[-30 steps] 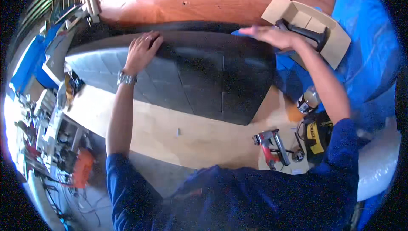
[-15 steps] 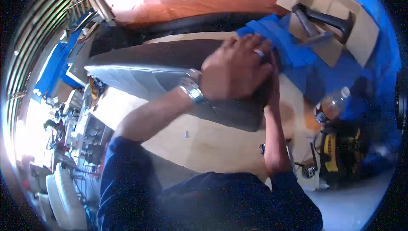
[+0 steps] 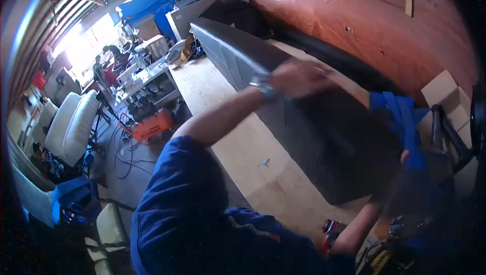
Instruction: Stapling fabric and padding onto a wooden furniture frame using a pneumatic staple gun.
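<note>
A long, dark upholstered cushion (image 3: 314,143) with a smooth leather-like cover lies across the pale wooden worktop (image 3: 248,148). My left hand (image 3: 301,77), with a metal watch (image 3: 262,85) on its wrist, lies over the top of the cushion, palm down. Its fingers look stretched out, though they are blurred. My right hand (image 3: 397,176) is at the cushion's right end, in shadow and smeared by motion, so its grip is hidden. A small pale-blue piece (image 3: 265,162) rests on the wood beside the cushion. Next to my right forearm sits a red and silver tool (image 3: 331,230).
Blue cloth (image 3: 400,110) and an open cardboard box (image 3: 445,90) with dark-handled hammers (image 3: 452,138) are at the right. Behind the cushion stands a reddish wall (image 3: 354,22). An orange compressor (image 3: 152,125) with hoses and a white padded seat (image 3: 73,125) occupy the left.
My view has swung left, so the cushion now runs diagonally and more of the workshop shows. My left hand stays over the cushion's top; my right hand now shows lower beside its right end.
</note>
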`<state>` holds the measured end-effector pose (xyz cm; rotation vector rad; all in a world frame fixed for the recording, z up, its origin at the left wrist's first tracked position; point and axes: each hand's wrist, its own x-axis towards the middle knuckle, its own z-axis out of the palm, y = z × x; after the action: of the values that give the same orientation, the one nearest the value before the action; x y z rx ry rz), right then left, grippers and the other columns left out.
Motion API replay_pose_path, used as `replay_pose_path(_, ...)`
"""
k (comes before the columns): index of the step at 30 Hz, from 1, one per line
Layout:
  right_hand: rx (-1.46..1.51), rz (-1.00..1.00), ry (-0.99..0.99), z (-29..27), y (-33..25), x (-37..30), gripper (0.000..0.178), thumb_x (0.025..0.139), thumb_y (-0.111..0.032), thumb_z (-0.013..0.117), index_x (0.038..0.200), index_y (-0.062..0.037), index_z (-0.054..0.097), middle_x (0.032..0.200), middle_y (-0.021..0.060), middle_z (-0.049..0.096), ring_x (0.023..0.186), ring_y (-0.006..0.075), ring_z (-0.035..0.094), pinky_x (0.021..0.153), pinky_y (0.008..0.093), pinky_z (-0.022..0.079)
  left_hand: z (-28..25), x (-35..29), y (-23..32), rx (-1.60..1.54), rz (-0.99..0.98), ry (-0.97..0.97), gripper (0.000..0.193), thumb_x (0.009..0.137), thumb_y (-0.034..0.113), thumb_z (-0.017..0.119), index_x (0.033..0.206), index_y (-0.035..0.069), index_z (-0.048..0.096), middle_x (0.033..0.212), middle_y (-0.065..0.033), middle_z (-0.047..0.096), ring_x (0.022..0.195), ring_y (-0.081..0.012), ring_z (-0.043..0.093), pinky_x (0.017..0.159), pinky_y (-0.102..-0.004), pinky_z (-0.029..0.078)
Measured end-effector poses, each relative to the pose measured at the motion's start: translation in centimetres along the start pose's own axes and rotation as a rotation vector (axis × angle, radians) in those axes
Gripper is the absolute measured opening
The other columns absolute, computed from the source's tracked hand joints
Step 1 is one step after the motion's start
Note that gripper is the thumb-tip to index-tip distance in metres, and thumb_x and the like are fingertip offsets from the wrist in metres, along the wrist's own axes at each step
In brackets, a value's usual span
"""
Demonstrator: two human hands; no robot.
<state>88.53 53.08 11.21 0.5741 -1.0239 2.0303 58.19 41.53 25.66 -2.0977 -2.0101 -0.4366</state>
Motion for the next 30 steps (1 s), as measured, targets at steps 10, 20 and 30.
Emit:
replay_pose_path(10, -0.008, -0.006, 0.336, 9.5, 4.5, -10.3, 0.042, 0.101, -0.036, 0.035, 0.109, -0.0048, 0.061, 0.101, 0.0111, 0.064, 0.093, 0.0209, 0.059, 0.089, 0.0357, 0.046, 0.0, -17.0, -30.2, 0.085, -1.007, 0.262, 0.063, 0.087, 0.058, 0.039, 0.133, 0.015, 0.048, 0.138, -0.0060, 0.046, 0.126, -0.0347, 0.038, 0.104, -0.0500, 0.032)
replay_pose_path(20, -1.265, 0.170, -0.059, 18.7, 9.6, -22.1, 0.036, 0.082, -0.037, 0.056, 0.085, -0.0022, 0.064, 0.082, 0.0091, 0.064, 0.075, 0.0252, 0.057, 0.076, 0.0376, 0.047, 4.9, -44.8, -31.2, -0.886, -0.638, 0.628, 0.039, 0.090, 0.042, 0.043, 0.108, 0.011, 0.058, 0.091, -0.0078, 0.057, 0.082, -0.0245, 0.054, 0.074, -0.0370, 0.046)
replay_pose_path(30, -1.284, 0.363, 1.352, 19.6, 20.0, -28.8, 0.042, 0.090, -0.024, 0.052, 0.126, -0.0029, 0.051, 0.113, 0.0090, 0.057, 0.091, 0.0171, 0.054, 0.086, 0.0273, 0.040, 17.9, -46.5, -15.9, -1.811, -1.107, 0.903, 0.036, 0.093, 0.048, 0.042, 0.100, 0.016, 0.059, 0.083, -0.0023, 0.060, 0.072, -0.0156, 0.056, 0.069, -0.0317, 0.046)
